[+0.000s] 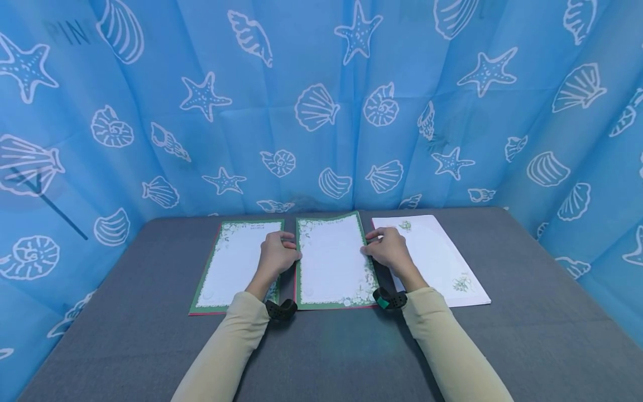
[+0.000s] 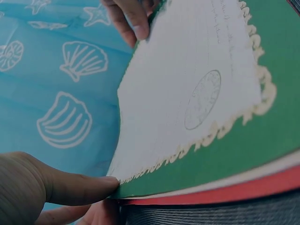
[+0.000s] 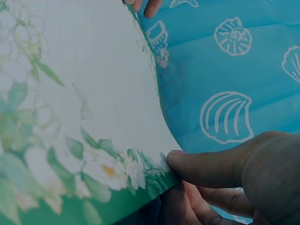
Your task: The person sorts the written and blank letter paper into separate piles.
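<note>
A: Quick, left hand (image 1: 278, 254)?

B: Pinching the left edge of the middle sheet (image 1: 331, 257): thumb on top, fingers underneath.

A: Right hand (image 1: 392, 248)?

B: Same grip, right edge. Thumb over the green border, fingers below.

A: Where's that sheet?

B: Between the other two papers, on the grey surface (image 1: 326, 357). White centre, floral trim, bowed upward near the right thumb. Red layer showing under its near edge.

A: Neighbours?

B: Left, a green-bordered page (image 1: 236, 273), red peeking out along its edge. Right, a white page (image 1: 442, 257) with green sprigs at two corners.

A: Wrists?

B: Dark band (image 1: 281, 310) on the left, another band (image 1: 389, 300) with a green patch on the right. Pale sleeves.

A: Behind?

B: Blue curtain (image 1: 281, 128), white shells and starfish.
</note>
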Tool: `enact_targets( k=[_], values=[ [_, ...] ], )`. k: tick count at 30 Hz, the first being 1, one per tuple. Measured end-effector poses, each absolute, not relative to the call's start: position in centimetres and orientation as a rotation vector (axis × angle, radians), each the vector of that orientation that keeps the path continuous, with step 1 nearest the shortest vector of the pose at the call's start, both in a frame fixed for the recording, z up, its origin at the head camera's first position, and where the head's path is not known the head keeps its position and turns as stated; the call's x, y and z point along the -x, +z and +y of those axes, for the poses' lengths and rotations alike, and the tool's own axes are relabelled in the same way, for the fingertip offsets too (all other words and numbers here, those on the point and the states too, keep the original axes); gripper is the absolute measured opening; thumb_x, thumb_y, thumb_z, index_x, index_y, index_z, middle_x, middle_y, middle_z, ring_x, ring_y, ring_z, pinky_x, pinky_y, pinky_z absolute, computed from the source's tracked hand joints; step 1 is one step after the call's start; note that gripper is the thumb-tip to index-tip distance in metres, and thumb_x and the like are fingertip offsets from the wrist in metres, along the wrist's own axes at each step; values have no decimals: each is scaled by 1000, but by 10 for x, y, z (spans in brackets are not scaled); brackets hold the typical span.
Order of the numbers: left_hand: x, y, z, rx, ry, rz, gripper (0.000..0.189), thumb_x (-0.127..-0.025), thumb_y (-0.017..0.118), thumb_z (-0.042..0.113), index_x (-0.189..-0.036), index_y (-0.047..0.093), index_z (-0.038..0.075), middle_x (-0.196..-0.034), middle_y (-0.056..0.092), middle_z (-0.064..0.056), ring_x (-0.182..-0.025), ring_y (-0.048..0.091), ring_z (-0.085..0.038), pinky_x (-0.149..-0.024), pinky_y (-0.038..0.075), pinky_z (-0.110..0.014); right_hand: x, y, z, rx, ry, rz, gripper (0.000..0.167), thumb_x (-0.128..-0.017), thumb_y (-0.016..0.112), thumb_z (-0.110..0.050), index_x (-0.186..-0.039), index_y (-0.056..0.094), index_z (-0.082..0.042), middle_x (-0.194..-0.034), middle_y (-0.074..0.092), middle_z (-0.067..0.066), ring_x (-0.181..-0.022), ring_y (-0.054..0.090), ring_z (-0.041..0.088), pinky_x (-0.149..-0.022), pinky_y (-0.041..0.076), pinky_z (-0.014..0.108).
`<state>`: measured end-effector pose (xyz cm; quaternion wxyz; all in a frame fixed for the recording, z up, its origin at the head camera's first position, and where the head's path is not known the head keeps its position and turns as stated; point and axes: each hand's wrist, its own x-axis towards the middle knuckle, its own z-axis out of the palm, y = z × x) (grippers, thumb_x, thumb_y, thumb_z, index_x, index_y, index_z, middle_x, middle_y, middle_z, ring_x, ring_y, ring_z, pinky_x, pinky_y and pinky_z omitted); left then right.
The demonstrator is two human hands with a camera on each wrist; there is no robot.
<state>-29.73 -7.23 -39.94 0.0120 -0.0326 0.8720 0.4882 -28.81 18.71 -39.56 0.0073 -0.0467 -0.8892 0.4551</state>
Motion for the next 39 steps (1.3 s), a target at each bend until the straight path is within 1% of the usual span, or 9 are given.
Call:
enact_targets(
  k=[11, 20, 24, 29, 32, 35, 39],
  values=[
    [296, -401, -71, 93, 1431, 2822, 43, -83, 76, 3, -126, 68, 4, -95, 72, -7, -85, 67, -27, -73, 57, -43, 290, -398, 188, 164, 1398, -2789, 28, -87, 76, -9, -112, 70, 3, -90, 73, 15, -72, 66, 23, -66, 54, 37],
    [295, -397, -70, 83, 1365, 2889, 37, -83, 77, 6, -120, 72, 4, -93, 71, -6, -92, 65, -30, -82, 53, -48, 288, -397, 187, 167, 1366, -2790, 26, -86, 77, -9, -109, 71, 2, -82, 71, 12, -64, 64, 19, -60, 51, 33],
    [294, -395, -69, 79, 1367, 2903, 36, -83, 76, 5, -118, 72, 4, -95, 72, -7, -92, 65, -30, -82, 53, -49, 288, -395, 187, 177, 1304, -2814, 26, -86, 77, -12, -108, 74, 1, -87, 73, 13, -67, 65, 21, -63, 53, 36],
    [293, -393, -68, 91, 1358, 2919, 31, -84, 76, 7, -115, 74, 4, -95, 73, -7, -90, 67, -29, -81, 54, -48, 289, -394, 187, 170, 1226, -2852, 27, -87, 77, -14, -109, 76, 0, -97, 75, 17, -79, 69, 28, -71, 55, 42],
    [293, -393, -67, 93, 1345, 2928, 29, -84, 76, 8, -112, 75, 4, -95, 74, -7, -90, 69, -28, -82, 55, -48, 289, -394, 187, 165, 1188, -2867, 27, -87, 77, -15, -109, 76, 0, -99, 75, 16, -83, 70, 30, -74, 55, 44],
    [293, -392, -67, 94, 1342, 2931, 27, -85, 76, 9, -111, 76, 4, -96, 75, -7, -91, 69, -29, -82, 55, -48, 289, -393, 187, 158, 1166, -2876, 27, -87, 77, -16, -109, 77, 1, -98, 75, 16, -82, 70, 29, -74, 55, 44],
    [293, -392, -67, 89, 1345, 2935, 27, -85, 76, 9, -112, 76, 4, -96, 75, -7, -90, 70, -28, -80, 56, -47, 288, -391, 186, 158, 1166, -2884, 27, -88, 76, -17, -109, 77, 0, -96, 75, 15, -76, 70, 25, -71, 55, 41]
  ],
)
